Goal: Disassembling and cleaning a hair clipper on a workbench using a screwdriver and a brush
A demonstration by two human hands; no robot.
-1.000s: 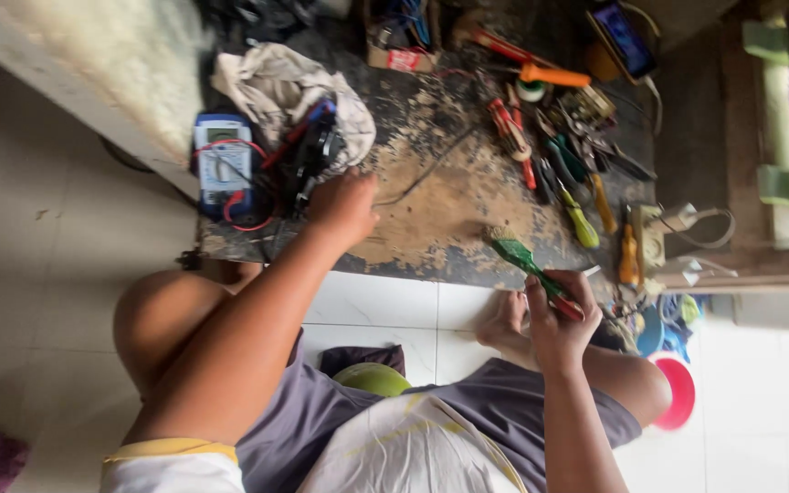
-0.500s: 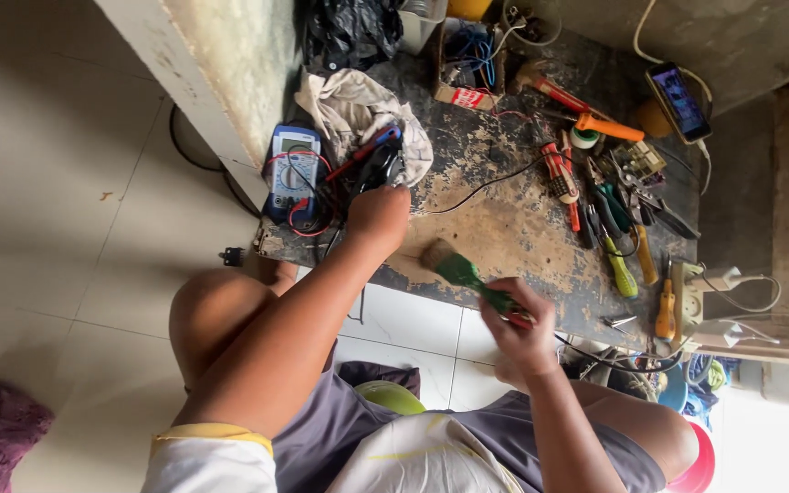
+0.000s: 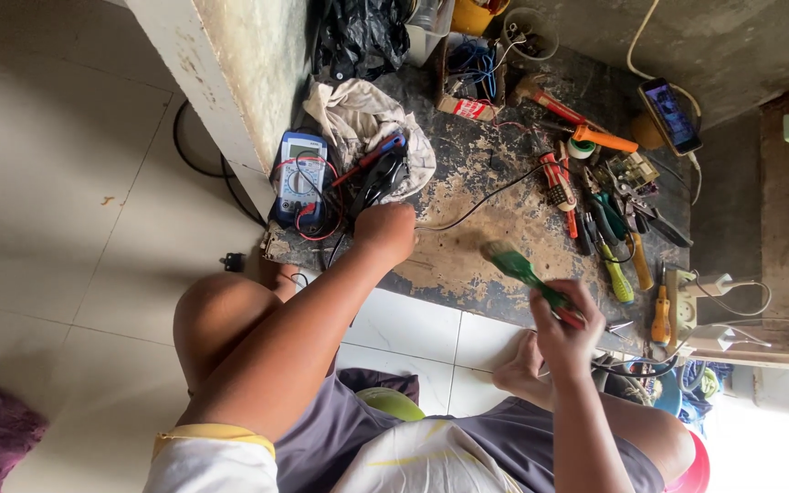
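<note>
I have a green-handled screwdriver [image 3: 527, 278] in my right hand [image 3: 566, 327], fingers wrapped around one end, near the red part by my palm, while the green end sticks up and left over the near edge of the worktop [image 3: 495, 246]. It is blurred, so I cannot tell which end carries the tip. I judge it light and stiff, with a moulded handle that should not slip much; the thick part of the handle is the place to hold it, not the thin shaft.

My left hand [image 3: 385, 230] is clenched on something dark at the left of the worktop, just below a black clip-like tool [image 3: 378, 178]; what exactly it holds is hidden under the knuckles. Touching that spot are red and black leads running to a blue multimeter [image 3: 296, 178] at the left edge. A crumpled pale rag [image 3: 358, 119] lies just beyond.

To the right, well apart from my left hand, is a row of tools: red-handled pliers [image 3: 554, 178], green screwdrivers [image 3: 615, 265], an orange-handled one [image 3: 603, 139]. A phone [image 3: 670, 114] with a lit screen lies at the far right corner. A small box of wires [image 3: 469, 78] stands at the far side. My bare foot [image 3: 518, 374] rests on the tiled floor [image 3: 66, 237].
</note>
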